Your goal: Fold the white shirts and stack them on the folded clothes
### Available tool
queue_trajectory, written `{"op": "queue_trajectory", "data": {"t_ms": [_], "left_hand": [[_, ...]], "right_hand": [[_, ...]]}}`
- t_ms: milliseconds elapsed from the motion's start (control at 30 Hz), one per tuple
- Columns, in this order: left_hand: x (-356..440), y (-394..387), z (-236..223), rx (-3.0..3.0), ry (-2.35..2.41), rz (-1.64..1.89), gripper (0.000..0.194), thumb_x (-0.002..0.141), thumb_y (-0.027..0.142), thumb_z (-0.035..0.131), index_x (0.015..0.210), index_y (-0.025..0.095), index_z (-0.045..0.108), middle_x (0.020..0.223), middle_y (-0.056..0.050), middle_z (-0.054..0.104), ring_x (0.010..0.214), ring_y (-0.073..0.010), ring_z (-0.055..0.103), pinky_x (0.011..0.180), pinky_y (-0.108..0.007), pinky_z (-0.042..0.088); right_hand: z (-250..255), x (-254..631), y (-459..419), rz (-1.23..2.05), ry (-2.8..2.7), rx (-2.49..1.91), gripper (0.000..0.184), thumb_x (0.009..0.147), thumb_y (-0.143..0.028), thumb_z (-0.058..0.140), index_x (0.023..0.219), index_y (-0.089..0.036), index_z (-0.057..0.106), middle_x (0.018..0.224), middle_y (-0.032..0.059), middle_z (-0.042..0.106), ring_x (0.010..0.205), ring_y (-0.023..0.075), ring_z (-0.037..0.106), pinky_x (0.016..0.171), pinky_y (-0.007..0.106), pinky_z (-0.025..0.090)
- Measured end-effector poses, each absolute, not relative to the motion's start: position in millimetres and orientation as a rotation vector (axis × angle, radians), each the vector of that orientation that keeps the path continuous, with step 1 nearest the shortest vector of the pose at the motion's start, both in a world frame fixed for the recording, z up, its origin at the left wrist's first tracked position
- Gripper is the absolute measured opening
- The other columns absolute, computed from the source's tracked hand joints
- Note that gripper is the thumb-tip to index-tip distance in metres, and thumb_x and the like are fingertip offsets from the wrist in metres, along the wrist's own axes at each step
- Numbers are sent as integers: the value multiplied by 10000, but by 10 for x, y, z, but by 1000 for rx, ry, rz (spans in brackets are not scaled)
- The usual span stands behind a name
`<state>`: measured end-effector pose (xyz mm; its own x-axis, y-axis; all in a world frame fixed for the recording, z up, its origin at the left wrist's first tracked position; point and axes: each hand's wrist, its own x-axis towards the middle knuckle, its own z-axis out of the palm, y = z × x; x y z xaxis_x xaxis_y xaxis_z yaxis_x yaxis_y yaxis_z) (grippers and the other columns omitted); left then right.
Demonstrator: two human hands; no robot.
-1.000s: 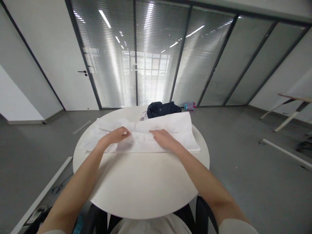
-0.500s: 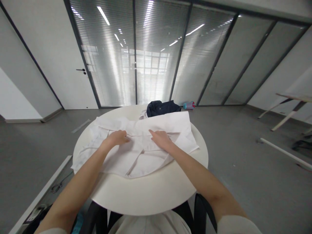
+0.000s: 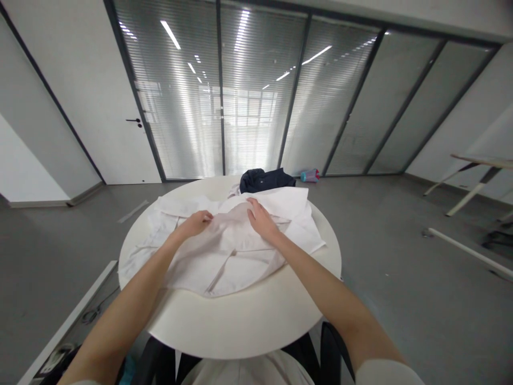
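A white garment [image 3: 224, 267], with folds and a slit near its front edge, lies spread over a round white table [image 3: 224, 326]. At its upper middle, my left hand [image 3: 197, 222] has its fingers closed on a fold of the cloth. My right hand [image 3: 261, 219] rests on the same garment further right, thumb and fingers apart, palm down. Between the two hands the cloth is slightly raised and wrinkled. Behind the garment sits a bunched dark navy cloth [image 3: 266, 181], its own kind unclear, near the table's far edge.
On the floor beyond the table lies a blue and red item [image 3: 310, 175] by the glass partition [image 3: 252, 107]. A white door [image 3: 132, 144] is at the left. A wooden-topped table [image 3: 481, 160] stands to the right, and a black chair [image 3: 331, 347] is close in front.
My right hand has moved slightly away from me and its fingers have spread. The cloth between my hands has lifted and wrinkled, covering the straight fold line seen before.
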<state>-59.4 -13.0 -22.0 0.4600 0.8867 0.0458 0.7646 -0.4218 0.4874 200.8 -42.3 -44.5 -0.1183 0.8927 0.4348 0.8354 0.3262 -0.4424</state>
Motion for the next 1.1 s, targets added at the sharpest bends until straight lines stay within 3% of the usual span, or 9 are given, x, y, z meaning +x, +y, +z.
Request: {"op": "queue_trajectory", "data": {"t_ms": [133, 267, 433, 567, 667, 800, 900, 1000, 1100], "left_hand": [[-570, -410, 49, 2058, 734, 157, 446, 825, 512, 639, 1099, 168, 710, 730, -56, 685, 662, -197, 620, 641, -293, 496], [-493, -717, 213, 1869, 324, -322, 554, 756, 540, 761, 1181, 196, 676, 577, -11, 605, 515, -154, 532, 523, -259, 440], [-494, -479, -52, 1978, 687, -48, 429, 928, 526, 495, 1162, 181, 594, 792, -82, 731, 713, -214, 701, 657, -304, 535], [-608, -140, -350, 2423, 1283, 121, 299, 784, 347, 647, 1019, 167, 683, 978, -123, 745, 912, -273, 695, 845, -357, 518], [-649, -71, -447, 2526, 1175, 133, 575, 677, 309, 749, 1231, 188, 651, 1215, -123, 699, 1120, -304, 640, 998, -368, 462], [-636, -85, -493, 2542, 1098, 135, 982, 654, 318, 783, 1527, 187, 354, 1510, -156, 483, 1365, -302, 486, 1125, -364, 368], [-627, -61, -521, 2515, 1104, 117, 1069, 688, 316, 763, 1583, 166, 198, 1570, -177, 385, 1407, -295, 443, 1145, -371, 341], [-615, -35, -532, 2532, 1088, 134, 1051, 711, 290, 744, 1591, 193, 176, 1554, -165, 419, 1366, -291, 492, 1110, -367, 376], [-577, -40, -535, 2589, 1099, 167, 965, 741, 244, 714, 1581, 232, 238, 1390, -125, 610, 1210, -286, 615, 1010, -355, 450]], "right_hand": [[-424, 2101, -435, 136, -1989, -1249, 717, 977, -313, 466, 1596, -168, 136, 1600, 156, 308, 1469, 240, 307, 1194, 422, 282], [-387, 2177, -498, 280, -2290, -1202, 642, 930, -414, 593, 1517, -229, 411, 1486, 108, 505, 1389, 275, 429, 1154, 440, 328], [-378, 2151, -576, 537, -2532, -1210, 488, 824, -389, 752, 1271, -204, 682, 1248, 103, 696, 1158, 261, 627, 1010, 333, 434], [-350, 2102, -587, 607, -2393, -1303, 327, 936, -389, 600, 1095, -151, 760, 899, 67, 756, 774, 185, 659, 714, 252, 444], [-306, 2108, -598, 765, -2367, -1279, 353, 963, -403, 539, 995, -147, 780, 768, 21, 721, 631, 133, 566, 610, 228, 375], [-257, 2132, -650, 933, -2480, -1263, 316, 832, -384, 723, 1065, -177, 773, 817, 14, 718, 632, 126, 557, 618, 223, 384], [-270, 2120, -677, 733, -2456, -1402, 466, 766, -352, 804, 1181, -154, 724, 834, 35, 707, 684, 150, 586, 666, 237, 407], [-307, 2092, -674, 567, -2422, -1463, 604, 737, -338, 840, 1284, -155, 661, 830, 29, 697, 709, 161, 603, 673, 239, 406], [-333, 2062, -678, 492, -2543, -1398, 604, 723, -378, 857, 1263, -178, 675, 866, 39, 708, 783, 183, 633, 697, 241, 408]]}}
